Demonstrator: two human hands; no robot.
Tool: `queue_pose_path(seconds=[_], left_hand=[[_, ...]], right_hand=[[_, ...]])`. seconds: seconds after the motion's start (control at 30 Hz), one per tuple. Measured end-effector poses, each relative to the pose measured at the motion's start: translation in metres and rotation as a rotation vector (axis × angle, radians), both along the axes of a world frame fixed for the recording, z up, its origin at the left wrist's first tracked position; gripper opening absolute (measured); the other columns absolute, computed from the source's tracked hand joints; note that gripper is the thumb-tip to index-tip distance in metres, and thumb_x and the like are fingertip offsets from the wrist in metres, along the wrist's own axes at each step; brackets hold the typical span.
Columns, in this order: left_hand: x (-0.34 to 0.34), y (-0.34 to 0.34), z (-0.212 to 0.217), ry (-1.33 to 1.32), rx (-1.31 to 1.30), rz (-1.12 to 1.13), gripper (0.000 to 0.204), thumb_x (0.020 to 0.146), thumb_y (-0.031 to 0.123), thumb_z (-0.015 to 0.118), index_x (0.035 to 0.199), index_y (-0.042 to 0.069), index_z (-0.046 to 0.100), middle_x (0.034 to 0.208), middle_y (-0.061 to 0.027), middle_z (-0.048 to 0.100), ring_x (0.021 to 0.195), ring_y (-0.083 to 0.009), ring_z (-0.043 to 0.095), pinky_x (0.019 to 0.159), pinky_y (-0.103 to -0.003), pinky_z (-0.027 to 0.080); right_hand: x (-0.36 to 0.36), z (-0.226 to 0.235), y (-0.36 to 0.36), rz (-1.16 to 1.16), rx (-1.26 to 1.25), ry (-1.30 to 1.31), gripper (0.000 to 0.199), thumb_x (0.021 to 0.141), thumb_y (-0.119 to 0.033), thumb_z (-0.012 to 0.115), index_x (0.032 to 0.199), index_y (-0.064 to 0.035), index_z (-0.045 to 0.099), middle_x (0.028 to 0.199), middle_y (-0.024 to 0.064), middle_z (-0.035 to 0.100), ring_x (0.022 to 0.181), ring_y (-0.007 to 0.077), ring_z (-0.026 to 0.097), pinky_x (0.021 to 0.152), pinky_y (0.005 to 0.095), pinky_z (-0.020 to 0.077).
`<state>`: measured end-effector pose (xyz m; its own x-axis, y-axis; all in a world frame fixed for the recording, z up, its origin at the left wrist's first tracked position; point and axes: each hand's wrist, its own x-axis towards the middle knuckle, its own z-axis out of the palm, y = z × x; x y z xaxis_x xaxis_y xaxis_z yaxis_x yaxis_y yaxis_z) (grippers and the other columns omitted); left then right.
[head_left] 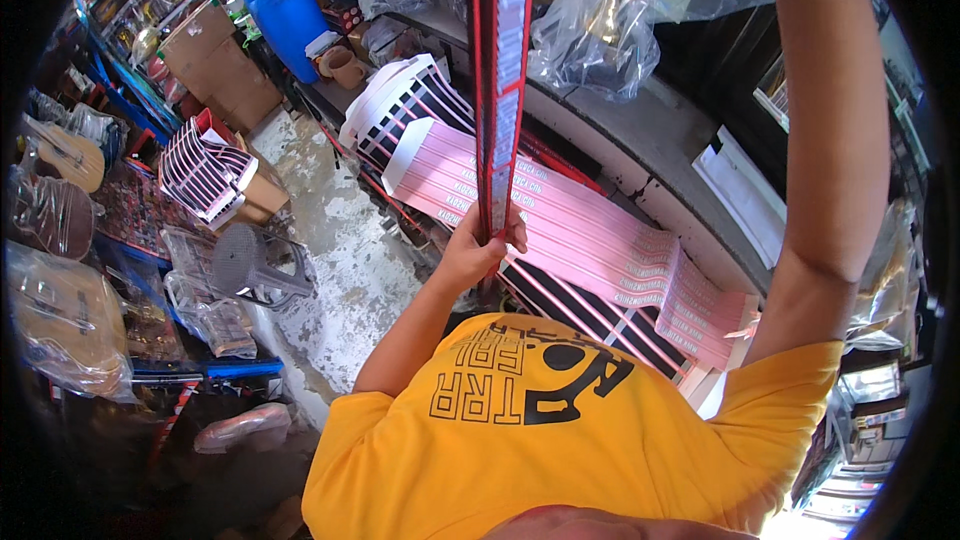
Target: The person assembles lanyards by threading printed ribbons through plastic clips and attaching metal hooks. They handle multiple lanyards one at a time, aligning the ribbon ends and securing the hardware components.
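In front of my chest, my left hand (485, 248) is closed around the lower end of a long, narrow strip (509, 70). The strip has red edges, a pale lilac-and-white patterned face and a dark side. It runs upright out past the top of the view. Behind and below it, a long pink sheet (600, 240) with stripes and white lettering lies across the counter and droops in a fold at its right end. My right arm (830, 130) reaches up at the right with a dark band at the wrist; its hand is beyond the upper edge.
A black-and-white striped roll (410, 105) sits left of the sheet, near a blue jug (285, 20) and a brown mug (343, 68). Clear plastic bags (600, 35) crowd the counter's back. A grey stool (258, 262), wrapped guitars (65, 310) and a cardboard box (215, 65) stand leftward.
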<state>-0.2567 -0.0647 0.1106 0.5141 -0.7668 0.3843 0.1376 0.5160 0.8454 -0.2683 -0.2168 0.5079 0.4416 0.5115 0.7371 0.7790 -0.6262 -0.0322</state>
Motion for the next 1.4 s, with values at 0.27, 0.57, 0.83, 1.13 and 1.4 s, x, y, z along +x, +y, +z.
queue_pose_path(seconds=[0.27, 0.57, 0.83, 1.13, 1.4], left_hand=[[0.009, -0.004, 0.112, -0.064, -0.185, 0.1, 0.048, 0.092, 0.037, 0.058, 0.124, 0.002, 0.045, 0.086, -0.0055, 0.055, 0.074, -0.0118, 0.054, 0.069, -0.026, 0.045], [0.007, -0.018, 0.158, -0.165, -0.124, -0.004, 0.061, 0.099, 0.05, 0.026, 0.128, 0.0, 0.044, 0.082, -0.0033, 0.051, 0.063, -0.0057, 0.043, 0.059, -0.018, 0.035], [-0.002, -0.031, 0.149, -0.209, -0.034, 0.014, 0.063, 0.099, 0.051, 0.027, 0.13, -0.001, 0.045, 0.08, -0.0036, 0.052, 0.059, -0.0049, 0.039, 0.054, -0.018, 0.033], [-0.001, -0.034, 0.109, 0.049, -0.112, -0.203, 0.043, 0.091, 0.034, 0.061, 0.114, -0.001, 0.05, 0.085, -0.0023, 0.054, 0.072, -0.0087, 0.052, 0.065, -0.024, 0.044], [-0.022, -0.027, 0.066, -0.187, 0.552, 0.362, 0.028, 0.08, 0.024, 0.074, 0.074, -0.001, 0.063, 0.061, 0.0001, 0.053, 0.058, -0.0068, 0.045, 0.054, -0.027, 0.038]], right_hand=[[-0.018, -0.046, -0.014, 0.108, 0.279, 0.351, 0.012, 0.094, -0.005, 0.053, 0.097, 0.0001, 0.063, 0.078, -0.0014, 0.059, 0.063, 0.0046, 0.048, 0.058, 0.0193, 0.0392], [-0.023, -0.085, -0.031, 0.047, 0.307, 0.432, 0.011, 0.093, -0.003, 0.054, 0.1, -0.0005, 0.063, 0.092, 0.0013, 0.062, 0.086, 0.0092, 0.055, 0.079, 0.0239, 0.0436], [-0.019, -0.103, -0.042, 0.072, 0.359, 0.348, 0.01, 0.091, -0.004, 0.056, 0.099, -0.0012, 0.062, 0.089, 0.0034, 0.062, 0.086, 0.0102, 0.057, 0.08, 0.0256, 0.0461], [-0.046, -0.108, -0.024, -0.217, 0.123, 0.205, 0.012, 0.09, 0.001, 0.053, 0.099, 0.0014, 0.061, 0.094, 0.0058, 0.063, 0.086, 0.0134, 0.058, 0.079, 0.025, 0.0446], [-0.073, -0.153, -0.017, -0.482, 0.258, 0.132, 0.02, 0.078, 0.009, 0.056, 0.092, -0.0023, 0.064, 0.082, 0.011, 0.063, 0.075, 0.026, 0.061, 0.069, 0.0306, 0.0457]])
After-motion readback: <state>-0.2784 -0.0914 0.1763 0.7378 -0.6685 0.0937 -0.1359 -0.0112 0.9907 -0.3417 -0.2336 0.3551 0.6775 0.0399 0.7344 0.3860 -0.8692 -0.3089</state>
